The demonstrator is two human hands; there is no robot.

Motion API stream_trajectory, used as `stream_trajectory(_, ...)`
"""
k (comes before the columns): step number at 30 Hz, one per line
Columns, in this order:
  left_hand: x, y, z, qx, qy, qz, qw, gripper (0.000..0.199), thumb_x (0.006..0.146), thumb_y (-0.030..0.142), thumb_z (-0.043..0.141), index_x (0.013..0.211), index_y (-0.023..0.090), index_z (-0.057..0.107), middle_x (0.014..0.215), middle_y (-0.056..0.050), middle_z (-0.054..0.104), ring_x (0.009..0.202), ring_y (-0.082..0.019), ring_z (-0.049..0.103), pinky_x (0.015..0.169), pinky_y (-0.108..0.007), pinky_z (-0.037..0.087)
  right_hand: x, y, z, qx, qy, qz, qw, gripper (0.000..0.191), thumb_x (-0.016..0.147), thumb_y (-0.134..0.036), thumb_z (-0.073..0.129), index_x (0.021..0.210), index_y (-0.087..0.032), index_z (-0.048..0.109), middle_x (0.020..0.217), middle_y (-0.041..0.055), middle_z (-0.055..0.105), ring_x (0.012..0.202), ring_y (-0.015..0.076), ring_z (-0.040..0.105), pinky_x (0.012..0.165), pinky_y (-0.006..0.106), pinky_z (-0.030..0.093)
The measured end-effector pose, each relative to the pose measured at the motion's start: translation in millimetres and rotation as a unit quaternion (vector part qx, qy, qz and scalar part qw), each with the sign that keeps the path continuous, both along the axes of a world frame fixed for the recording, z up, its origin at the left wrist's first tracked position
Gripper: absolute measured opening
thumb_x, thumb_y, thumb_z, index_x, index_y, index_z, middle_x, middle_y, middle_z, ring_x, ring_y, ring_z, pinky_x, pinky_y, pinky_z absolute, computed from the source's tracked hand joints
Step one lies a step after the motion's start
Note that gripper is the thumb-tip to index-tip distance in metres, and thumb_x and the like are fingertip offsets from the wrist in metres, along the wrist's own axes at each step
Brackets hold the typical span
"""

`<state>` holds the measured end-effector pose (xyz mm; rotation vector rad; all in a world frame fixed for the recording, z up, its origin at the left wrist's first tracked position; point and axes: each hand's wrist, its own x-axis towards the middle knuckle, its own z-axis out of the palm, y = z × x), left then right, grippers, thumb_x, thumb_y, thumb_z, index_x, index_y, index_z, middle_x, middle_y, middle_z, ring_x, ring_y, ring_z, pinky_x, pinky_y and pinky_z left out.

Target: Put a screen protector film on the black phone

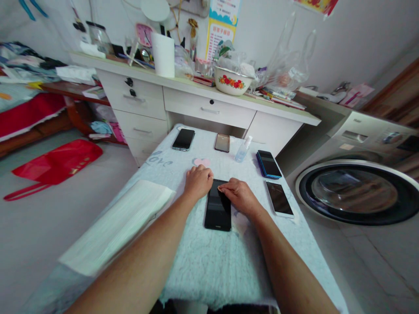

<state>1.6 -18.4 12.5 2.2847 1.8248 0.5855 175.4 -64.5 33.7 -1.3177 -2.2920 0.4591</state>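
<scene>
1 tablecloth (209,266), pale blue, nubby textile, stretching from the black phone's lower edge to the near hem. 1 tissue stack (118,226), white, flat oblong, along the left edge. 1 black phone (214,214), glossy rectangle, mid-table between the hands. 1 left hand (198,179), curled at the phone's upper-left edge; grip cannot be told. 1 right hand (240,194), fingertips pinched on the screen, contents indistinct. 2 right-edge phones (279,199), slim slabs. 1 bottle (242,150), clear, slender.
</scene>
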Motion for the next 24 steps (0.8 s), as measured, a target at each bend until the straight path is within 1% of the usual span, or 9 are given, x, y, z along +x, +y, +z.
stream_trajectory(9, -0.4, 0.1, 0.0, -0.005, -0.007, -0.004, 1.0, 0.022, 0.087, 0.028, 0.043, 0.088, 0.026, 0.066, 0.104, -0.005, 0.059, 0.1, -0.024, 0.05, 0.083, -0.038, 0.036, 4.1, 3.0, -3.9, 0.02, -0.03, -0.063, 0.997, 0.023, 0.092, -0.024, 0.05, 0.1, -0.023, 0.072, 0.077, 0.0028, 0.059, 0.072, 0.0127, 0.055, 0.066, 0.023, 0.037)
stream_trajectory(18, -0.6, -0.3, 0.1, 0.001, 0.0, -0.005, 1.0, 0.022, 0.087, 0.028, 0.043, 0.088, 0.025, 0.065, 0.103, -0.005, 0.06, 0.098, -0.023, 0.05, 0.081, -0.037, 0.036, 5.6, 3.2, -0.2, 0.017, -0.08, -0.118, 0.99, 0.025, 0.093, -0.026, 0.047, 0.097, -0.023, 0.072, 0.076, 0.0024, 0.057, 0.073, 0.0129, 0.055, 0.067, 0.023, 0.035)
stream_trajectory(24, -0.5, 0.1, -0.2, 0.009, -0.001, -0.005, 1.0, 0.022, 0.086, 0.027, 0.044, 0.086, 0.025, 0.065, 0.101, -0.005, 0.06, 0.096, -0.024, 0.05, 0.078, -0.036, 0.036, 5.1, 2.0, 1.4, 0.016, -0.088, -0.118, 0.989, 0.026, 0.093, -0.026, 0.046, 0.096, -0.023, 0.072, 0.078, 0.0026, 0.059, 0.075, 0.0132, 0.055, 0.07, 0.023, 0.035)
